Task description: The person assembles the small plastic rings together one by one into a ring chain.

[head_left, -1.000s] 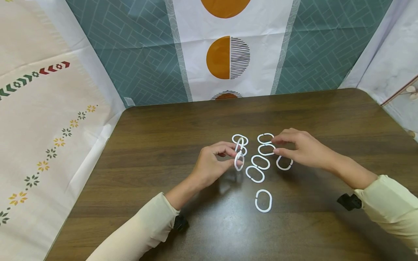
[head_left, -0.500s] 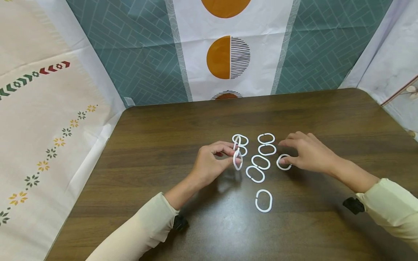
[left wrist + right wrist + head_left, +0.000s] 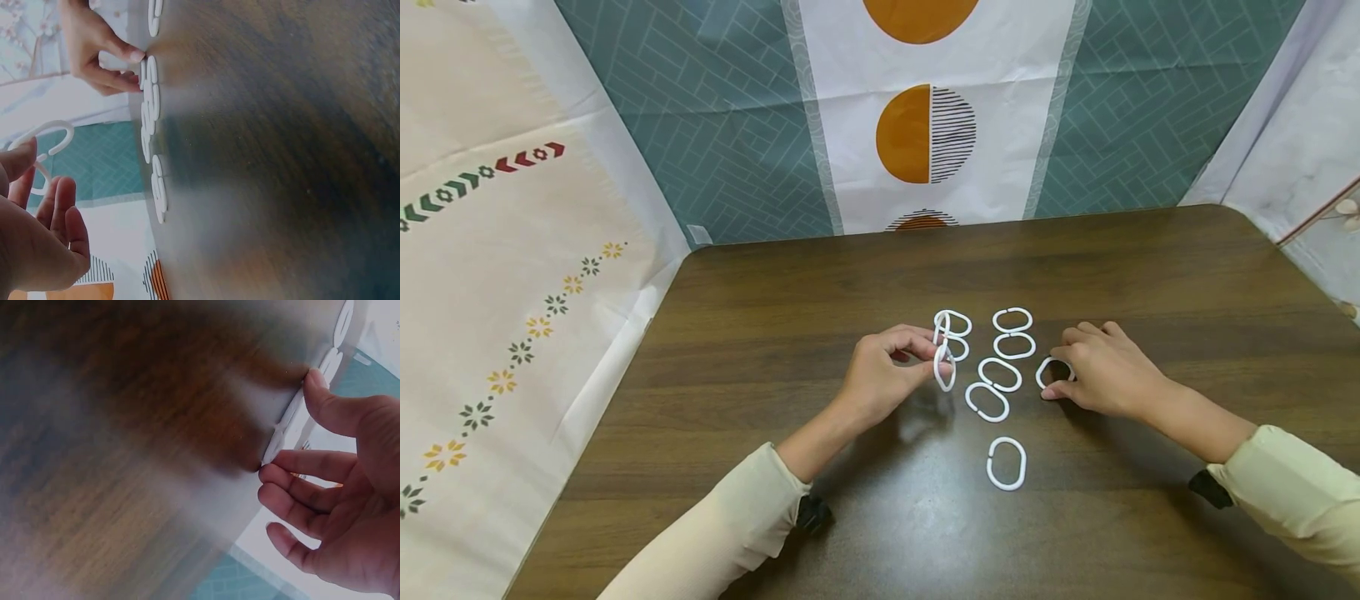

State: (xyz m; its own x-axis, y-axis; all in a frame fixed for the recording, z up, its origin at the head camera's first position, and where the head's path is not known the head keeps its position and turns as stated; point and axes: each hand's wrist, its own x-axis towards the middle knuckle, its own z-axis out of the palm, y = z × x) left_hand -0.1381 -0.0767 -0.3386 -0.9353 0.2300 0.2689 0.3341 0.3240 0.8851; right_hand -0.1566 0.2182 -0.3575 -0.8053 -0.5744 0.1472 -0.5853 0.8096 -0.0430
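Observation:
In the head view my left hand pinches a white plastic link between thumb and fingers, raised off the table. A second white link joins it at its upper end. Both also show in the left wrist view, where the held link has a small gap in its oval. My right hand is down at the table, its thumb and index finger gripping a flat white link at opposite edges. Part of that link is hidden behind the fingers.
Several white oval links lie flat on the brown wooden table between the hands. A single link lies nearer the front. Behind the left hand's links, two more lie together. Patterned cloths hang behind and beside the table.
My right hand has come down and back toward the rightmost link, and its thumb and index finger have closed in on that link's edges. My left hand has barely moved.

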